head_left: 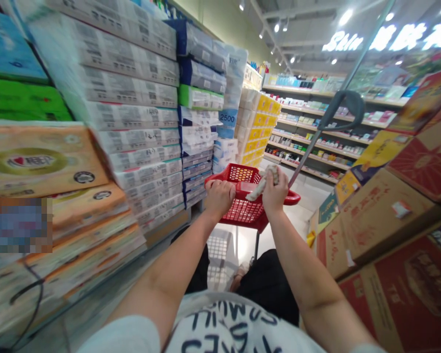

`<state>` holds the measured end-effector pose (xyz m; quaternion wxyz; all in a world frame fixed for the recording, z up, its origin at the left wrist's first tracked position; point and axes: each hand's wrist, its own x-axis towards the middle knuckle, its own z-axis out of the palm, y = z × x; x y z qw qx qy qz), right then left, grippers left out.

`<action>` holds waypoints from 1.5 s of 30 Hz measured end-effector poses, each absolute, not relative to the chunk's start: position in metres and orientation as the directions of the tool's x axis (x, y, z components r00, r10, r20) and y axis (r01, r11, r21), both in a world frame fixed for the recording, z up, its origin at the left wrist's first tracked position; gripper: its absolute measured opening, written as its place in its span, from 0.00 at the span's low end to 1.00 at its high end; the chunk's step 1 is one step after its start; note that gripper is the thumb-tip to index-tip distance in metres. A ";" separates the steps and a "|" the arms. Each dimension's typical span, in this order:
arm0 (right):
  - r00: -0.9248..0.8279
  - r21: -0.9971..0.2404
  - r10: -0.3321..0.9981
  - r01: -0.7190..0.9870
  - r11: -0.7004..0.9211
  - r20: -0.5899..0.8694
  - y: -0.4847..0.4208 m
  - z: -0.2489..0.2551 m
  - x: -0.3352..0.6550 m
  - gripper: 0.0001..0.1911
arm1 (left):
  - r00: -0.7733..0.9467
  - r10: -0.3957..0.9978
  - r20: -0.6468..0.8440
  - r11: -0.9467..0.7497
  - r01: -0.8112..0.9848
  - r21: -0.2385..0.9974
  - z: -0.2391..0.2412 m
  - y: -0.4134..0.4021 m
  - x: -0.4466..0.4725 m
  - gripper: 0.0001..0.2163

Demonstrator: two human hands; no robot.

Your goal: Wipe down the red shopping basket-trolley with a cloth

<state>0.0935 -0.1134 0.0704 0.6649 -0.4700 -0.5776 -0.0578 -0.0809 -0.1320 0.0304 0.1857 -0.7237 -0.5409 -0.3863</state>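
Red basket cart (242, 208) sits straight ahead of us in the aisle, between stacked tissue packs (132, 113) on our left and cardboard boxes (389, 220) on our right. Our left hand (219, 195) grips its rim, fingers curled shut. Our right hand (275, 192) clutches a crumpled cloth (263, 184) against the rim.

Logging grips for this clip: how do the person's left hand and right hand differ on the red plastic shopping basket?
The left hand closes on the near rim of the red plastic shopping basket and holds nothing else; the right hand also clutches a pale crumpled cloth. The left hand sits at the rim's left end, the right hand nearer the grey handle pole. Both rest on the same rim, arms outstretched.
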 end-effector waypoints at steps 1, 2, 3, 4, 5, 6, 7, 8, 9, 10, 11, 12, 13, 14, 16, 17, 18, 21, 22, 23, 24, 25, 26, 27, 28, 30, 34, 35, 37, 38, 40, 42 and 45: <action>0.305 -0.517 0.432 0.654 0.553 0.848 -0.115 0.066 0.090 0.23 | 0.118 0.641 0.758 -0.346 0.926 0.149 0.030 -0.132 -0.081 0.13; 0.224 -0.447 0.422 0.699 0.558 0.878 -0.117 0.059 0.087 0.23 | 0.118 0.643 0.757 -0.346 0.926 0.149 0.030 -0.133 -0.081 0.13; 0.106 -0.358 0.430 0.746 0.562 0.897 -0.120 0.051 0.085 0.23 | 0.118 0.644 0.756 -0.345 0.927 0.149 0.031 -0.133 -0.082 0.13; -0.021 -0.262 0.446 0.784 0.562 0.895 -0.124 0.043 0.084 0.23 | 0.118 0.645 0.755 -0.345 0.927 0.149 0.031 -0.134 -0.082 0.13; -0.136 -0.170 0.463 0.811 0.560 0.876 -0.128 0.035 0.084 0.23 | 0.118 0.647 0.753 -0.345 0.926 0.152 0.032 -0.134 -0.082 0.13; -0.223 -0.091 0.473 0.827 0.555 0.852 -0.132 0.028 0.087 0.24 | 0.117 0.650 0.750 -0.347 0.925 0.156 0.032 -0.135 -0.082 0.13; -0.286 -0.029 0.477 0.834 0.551 0.831 -0.135 0.023 0.091 0.25 | 0.119 0.654 0.747 -0.351 0.923 0.160 0.033 -0.135 -0.082 0.13; -0.336 0.021 0.472 0.831 0.556 0.815 -0.138 0.021 0.097 0.25 | 0.124 0.658 0.743 -0.357 0.920 0.163 0.033 -0.136 -0.082 0.13; -0.389 0.066 0.462 0.816 0.574 0.797 -0.139 0.020 0.104 0.24 | 0.127 0.661 0.740 -0.361 0.918 0.165 0.034 -0.136 -0.082 0.13; -0.441 0.104 0.447 0.793 0.600 0.778 -0.140 0.020 0.111 0.23 | 0.130 0.662 0.739 -0.365 0.916 0.166 0.034 -0.136 -0.081 0.13; -0.484 0.132 0.432 0.767 0.628 0.761 -0.140 0.021 0.118 0.22 | 0.131 0.661 0.739 -0.366 0.916 0.165 0.034 -0.136 -0.081 0.13; -0.512 0.146 0.419 0.746 0.650 0.750 -0.139 0.022 0.123 0.21 | 0.129 0.658 0.741 -0.365 0.916 0.164 0.034 -0.136 -0.080 0.13; -0.519 0.145 0.410 0.734 0.664 0.750 -0.138 0.022 0.125 0.21 | 0.126 0.655 0.745 -0.362 0.918 0.163 0.034 -0.136 -0.079 0.13; -0.504 0.129 0.405 0.733 0.668 0.763 -0.138 0.022 0.125 0.20 | 0.122 0.652 0.748 -0.358 0.920 0.161 0.033 -0.136 -0.079 0.13; -0.442 0.074 0.407 0.745 0.663 0.800 -0.139 0.021 0.118 0.20 | 0.116 0.645 0.755 -0.350 0.924 0.156 0.033 -0.136 -0.078 0.13; -0.412 0.046 0.412 0.750 0.660 0.812 -0.139 0.021 0.113 0.21 | 0.114 0.643 0.757 -0.347 0.925 0.155 0.033 -0.135 -0.079 0.13; -0.395 0.023 0.421 0.751 0.660 0.816 -0.140 0.022 0.107 0.22 | 0.113 0.642 0.758 -0.346 0.925 0.155 0.033 -0.135 -0.080 0.13; -0.423 -0.028 0.495 0.739 0.673 0.759 -0.137 0.039 0.093 0.21 | 0.116 0.642 0.758 -0.349 0.924 0.155 0.033 -0.133 -0.083 0.13; -0.439 -0.045 0.534 0.741 0.670 0.723 -0.134 0.048 0.091 0.20 | 0.120 0.642 0.757 -0.352 0.924 0.152 0.033 -0.133 -0.083 0.13; -0.452 -0.062 0.575 0.748 0.661 0.682 -0.130 0.057 0.089 0.18 | 0.121 0.643 0.756 -0.352 0.924 0.151 0.033 -0.132 -0.083 0.13; -0.450 -0.078 0.617 0.765 0.639 0.645 -0.126 0.065 0.087 0.17 | 0.119 0.644 0.756 -0.350 0.924 0.152 0.033 -0.133 -0.083 0.13; -0.437 -0.087 0.648 0.785 0.613 0.623 -0.122 0.070 0.085 0.16 | 0.116 0.647 0.754 -0.346 0.925 0.155 0.033 -0.133 -0.082 0.13; -0.409 -0.096 0.662 0.803 0.588 0.628 -0.119 0.071 0.082 0.15 | 0.111 0.649 0.752 -0.342 0.926 0.158 0.033 -0.134 -0.081 0.13; -0.374 -0.096 0.661 0.823 0.560 0.650 -0.118 0.067 0.080 0.16 | 0.107 0.652 0.751 -0.338 0.927 0.161 0.034 -0.135 -0.081 0.14; -0.332 -0.091 0.644 0.842 0.532 0.689 -0.118 0.060 0.077 0.17 | 0.106 0.654 0.749 -0.338 0.927 0.163 0.034 -0.136 -0.080 0.14; -0.252 -0.063 0.562 0.875 0.481 0.787 -0.124 0.038 0.073 0.19 | 0.113 0.657 0.746 -0.346 0.924 0.164 0.034 -0.137 -0.080 0.14; -0.369 0.112 0.382 0.828 0.550 0.847 -0.130 0.014 0.076 0.18 | 0.126 0.653 0.747 -0.364 0.917 0.164 0.033 -0.137 -0.081 0.13; -0.372 0.104 0.403 0.829 0.549 0.836 -0.127 0.019 0.078 0.18 | 0.122 0.649 0.751 -0.359 0.920 0.161 0.033 -0.136 -0.081 0.13; -0.314 0.016 0.511 0.863 0.505 0.800 -0.116 0.038 0.080 0.17 | 0.109 0.644 0.757 -0.341 0.927 0.157 0.033 -0.135 -0.080 0.14; -0.274 -0.035 0.562 0.879 0.476 0.780 -0.111 0.049 0.080 0.17 | 0.104 0.642 0.760 -0.334 0.930 0.155 0.032 -0.135 -0.079 0.14; -0.232 -0.073 0.612 0.899 0.431 0.756 -0.105 0.063 0.078 0.16 | 0.103 0.639 0.762 -0.332 0.931 0.152 0.032 -0.135 -0.079 0.14; -0.241 -0.055 0.613 0.905 0.422 0.752 -0.109 0.062 0.074 0.17 | 0.112 0.638 0.762 -0.338 0.930 0.146 0.032 -0.136 -0.080 0.14; -0.355 0.058 0.537 0.869 0.492 0.765 -0.128 0.045 0.071 0.19 | 0.125 0.642 0.756 -0.345 0.928 0.139 0.032 -0.139 -0.082 0.13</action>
